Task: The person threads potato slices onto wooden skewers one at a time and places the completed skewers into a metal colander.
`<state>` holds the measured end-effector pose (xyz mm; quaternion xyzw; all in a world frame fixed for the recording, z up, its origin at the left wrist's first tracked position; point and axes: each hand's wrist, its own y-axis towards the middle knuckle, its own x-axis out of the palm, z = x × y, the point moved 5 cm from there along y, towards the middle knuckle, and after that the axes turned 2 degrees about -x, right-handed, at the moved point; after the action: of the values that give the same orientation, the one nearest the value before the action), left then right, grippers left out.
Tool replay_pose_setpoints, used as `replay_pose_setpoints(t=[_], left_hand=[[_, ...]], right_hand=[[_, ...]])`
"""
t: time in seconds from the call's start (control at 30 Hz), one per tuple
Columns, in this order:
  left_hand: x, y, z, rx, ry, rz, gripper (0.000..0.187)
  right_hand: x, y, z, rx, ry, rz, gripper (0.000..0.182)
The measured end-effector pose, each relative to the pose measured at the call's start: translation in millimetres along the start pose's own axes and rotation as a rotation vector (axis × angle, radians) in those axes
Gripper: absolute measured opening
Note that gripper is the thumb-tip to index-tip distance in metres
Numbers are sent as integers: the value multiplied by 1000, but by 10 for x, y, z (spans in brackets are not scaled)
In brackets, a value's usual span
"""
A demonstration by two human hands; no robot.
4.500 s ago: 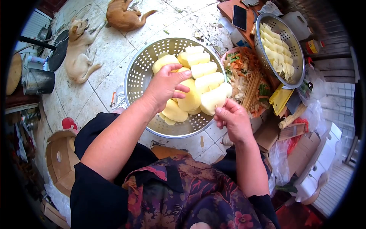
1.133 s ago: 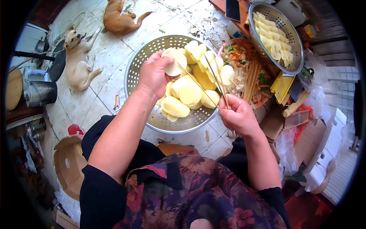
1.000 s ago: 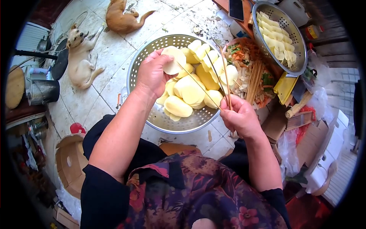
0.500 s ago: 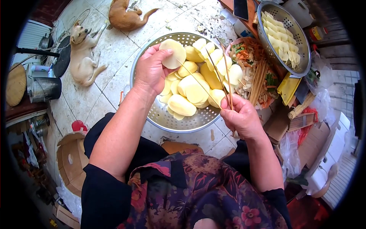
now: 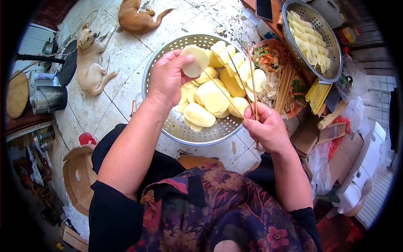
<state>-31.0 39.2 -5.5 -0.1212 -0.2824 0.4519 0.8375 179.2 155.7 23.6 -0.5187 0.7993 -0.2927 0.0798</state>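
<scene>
Above a metal colander (image 5: 176, 130) of pale yellow slices (image 5: 212, 97), my left hand (image 5: 168, 75) pinches a round slice (image 5: 194, 61) between thumb and fingers. My right hand (image 5: 264, 128) is closed around several thin wooden skewers (image 5: 242, 80). One skewer slants up to the left and its tip meets the edge of the round slice; whether it pierces the slice cannot be made out. The others point upward past more slices on the colander's right side.
Right of the colander are chopped vegetables (image 5: 268, 54) with a bundle of skewers (image 5: 285, 88). A second colander (image 5: 334, 59) holds skewered slices. Two dogs (image 5: 91, 63) lie on the tiles at upper left. A cardboard box (image 5: 77, 185) stands at lower left.
The round slice in my left hand has shifted slightly right and down, with its face tilted a little. My right hand has barely moved and still holds the skewers.
</scene>
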Motion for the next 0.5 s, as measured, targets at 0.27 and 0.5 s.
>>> replay_pose_setpoints(t=[0.27,0.5], left_hand=[[131,-125,-60,-65,-93,65,25],[64,-3,-115,-76,-200,23,24]], right_hand=[[40,14,0,-80,-104,30,10],[85,1,10,-82,-67,31,11]])
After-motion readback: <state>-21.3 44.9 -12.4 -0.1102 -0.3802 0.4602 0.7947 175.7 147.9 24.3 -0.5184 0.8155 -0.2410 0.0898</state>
